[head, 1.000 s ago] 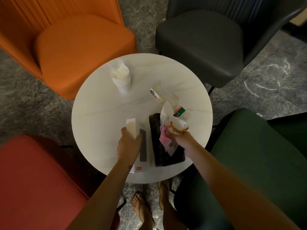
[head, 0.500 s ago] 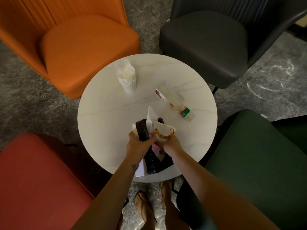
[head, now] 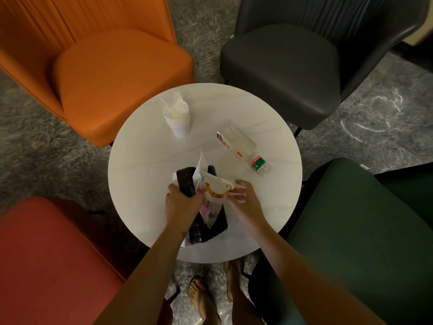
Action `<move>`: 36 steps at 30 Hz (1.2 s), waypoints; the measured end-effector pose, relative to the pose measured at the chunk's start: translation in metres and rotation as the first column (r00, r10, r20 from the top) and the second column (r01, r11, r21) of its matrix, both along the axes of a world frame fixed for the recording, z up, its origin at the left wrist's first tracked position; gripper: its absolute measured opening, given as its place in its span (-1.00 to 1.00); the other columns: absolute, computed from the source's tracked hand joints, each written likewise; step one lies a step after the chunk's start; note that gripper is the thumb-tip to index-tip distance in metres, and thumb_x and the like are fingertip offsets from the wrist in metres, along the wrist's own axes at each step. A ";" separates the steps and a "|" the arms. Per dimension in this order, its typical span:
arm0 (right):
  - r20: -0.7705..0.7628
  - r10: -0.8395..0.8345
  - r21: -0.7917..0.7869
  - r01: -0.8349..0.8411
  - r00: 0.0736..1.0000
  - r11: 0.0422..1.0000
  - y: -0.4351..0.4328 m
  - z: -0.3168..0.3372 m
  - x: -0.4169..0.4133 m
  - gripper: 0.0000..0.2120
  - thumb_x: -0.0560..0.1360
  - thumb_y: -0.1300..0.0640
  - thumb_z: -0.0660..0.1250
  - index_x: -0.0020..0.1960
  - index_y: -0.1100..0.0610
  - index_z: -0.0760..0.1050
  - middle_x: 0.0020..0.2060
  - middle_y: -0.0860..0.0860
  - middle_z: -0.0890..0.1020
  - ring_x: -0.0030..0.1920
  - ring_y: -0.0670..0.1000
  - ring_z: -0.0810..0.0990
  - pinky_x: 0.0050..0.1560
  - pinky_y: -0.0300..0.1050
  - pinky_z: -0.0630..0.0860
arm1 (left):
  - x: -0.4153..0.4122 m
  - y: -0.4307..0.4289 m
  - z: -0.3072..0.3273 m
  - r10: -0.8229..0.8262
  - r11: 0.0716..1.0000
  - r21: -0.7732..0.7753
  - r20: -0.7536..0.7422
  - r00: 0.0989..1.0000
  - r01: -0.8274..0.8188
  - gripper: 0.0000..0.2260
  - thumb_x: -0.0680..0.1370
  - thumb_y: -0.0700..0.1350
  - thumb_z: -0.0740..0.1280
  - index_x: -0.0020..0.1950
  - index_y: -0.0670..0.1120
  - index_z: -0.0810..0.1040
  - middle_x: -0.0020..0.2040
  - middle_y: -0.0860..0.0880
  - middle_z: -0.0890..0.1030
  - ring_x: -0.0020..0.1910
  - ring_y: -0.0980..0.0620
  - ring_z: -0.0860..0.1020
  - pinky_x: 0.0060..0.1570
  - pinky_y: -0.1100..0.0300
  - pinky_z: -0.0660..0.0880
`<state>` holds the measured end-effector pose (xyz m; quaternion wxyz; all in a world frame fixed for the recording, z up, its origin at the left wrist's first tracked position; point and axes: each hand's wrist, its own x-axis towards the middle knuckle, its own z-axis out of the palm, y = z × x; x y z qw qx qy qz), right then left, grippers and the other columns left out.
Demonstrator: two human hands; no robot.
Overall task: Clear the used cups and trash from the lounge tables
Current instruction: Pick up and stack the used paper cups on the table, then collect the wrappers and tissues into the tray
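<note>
On the round white table [head: 145, 184] my left hand [head: 181, 204] grips the folded black tray [head: 186, 181] with paper trash tucked inside. A white paper bag with an orange print [head: 214, 188] sticks out of the tray. My right hand [head: 241, 199] is just right of that bag, fingers spread, its fingertips at the bag's edge. A stack of white paper cups [head: 179, 119] with crumpled plastic on top stands at the table's back left. A clear plastic bottle [head: 241, 148] with a green label lies on its side at the right.
Four chairs ring the table: an orange armchair [head: 105, 73] at back left, a dark grey chair [head: 281, 73] at back right, a green chair [head: 363, 231] at the right, a red chair [head: 46, 254] at the left. My sandalled feet [head: 203, 299] stand at the table's near edge.
My left hand let go of the flat white card, took hold of the black tray and folded it up round the trash. My right hand loosened off the printed bag.
</note>
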<state>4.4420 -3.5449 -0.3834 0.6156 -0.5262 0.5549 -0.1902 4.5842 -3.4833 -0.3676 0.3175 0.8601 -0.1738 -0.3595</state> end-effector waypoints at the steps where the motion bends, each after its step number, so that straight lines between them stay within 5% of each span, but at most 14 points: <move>1: -0.049 -0.020 -0.077 0.016 0.999 0.997 -0.003 0.002 -0.001 -0.54 0.41 0.12 0.42 0.23 0.05 0.32 0.02 0.03 0.54 -0.01 -0.04 0.54 -0.02 -0.13 0.54 | 0.005 0.002 0.003 -0.001 1.000 -0.002 0.026 1.000 0.001 -0.51 0.42 0.00 0.41 0.22 -0.18 0.32 0.01 -0.13 0.50 -0.11 -0.03 0.49 -0.38 0.23 0.33; 7: -0.383 -0.017 -0.475 -0.181 0.924 0.861 -0.030 0.025 0.004 -0.43 0.39 0.10 0.44 0.31 0.15 0.30 0.20 0.08 0.50 0.21 0.06 0.45 0.24 0.03 0.35 | 0.040 0.011 0.028 -0.008 1.000 0.004 0.204 0.979 0.007 -0.42 0.41 0.04 0.41 0.28 -0.20 0.27 0.08 -0.19 0.46 0.03 -0.18 0.47 -0.16 0.07 0.39; 13: -0.518 0.051 -0.492 -0.346 0.854 0.799 -0.068 0.037 0.041 -0.34 0.40 0.02 0.42 0.39 0.10 0.21 0.33 0.08 0.40 0.31 0.10 0.37 0.31 0.02 0.27 | 0.068 -0.002 0.040 0.014 0.999 0.042 0.271 0.962 -0.026 -0.22 0.42 0.10 0.39 0.46 -0.13 0.05 0.23 -0.26 0.38 0.21 -0.30 0.40 0.12 -0.20 0.42; 17: -0.499 0.122 -0.542 -0.419 0.858 0.729 -0.103 0.040 0.087 -0.36 0.39 0.02 0.43 0.38 0.09 0.23 0.32 0.07 0.40 0.31 0.08 0.36 0.33 0.00 0.25 | 0.084 -0.016 0.035 0.034 0.995 0.078 0.307 0.951 -0.061 -0.22 0.41 0.12 0.40 0.44 -0.14 0.06 0.22 -0.27 0.39 0.19 -0.31 0.40 0.12 -0.22 0.42; 25: -0.653 0.327 -0.653 -0.726 0.684 0.215 -0.141 0.027 0.168 -0.62 0.38 0.21 0.40 0.17 0.15 0.44 0.08 0.10 0.56 0.02 0.14 0.50 -0.01 -0.03 0.35 | 0.107 -0.036 0.011 0.038 0.969 0.214 0.357 0.933 -0.122 -0.23 0.39 0.03 0.43 0.43 -0.13 0.07 0.13 -0.24 0.40 0.17 -0.27 0.38 0.07 -0.22 0.38; 36: -0.670 0.381 -0.602 -0.767 0.637 0.222 -0.150 0.007 0.172 -0.88 0.51 0.24 0.25 -0.01 0.22 0.53 -0.10 0.14 0.59 -0.17 0.16 0.54 -0.12 0.00 0.40 | 0.097 -0.050 -0.009 -0.094 0.924 0.372 0.443 0.892 -0.088 -0.06 0.39 0.17 0.37 0.50 -0.09 -0.19 0.19 -0.14 0.37 0.14 -0.12 0.38 0.00 -0.01 0.37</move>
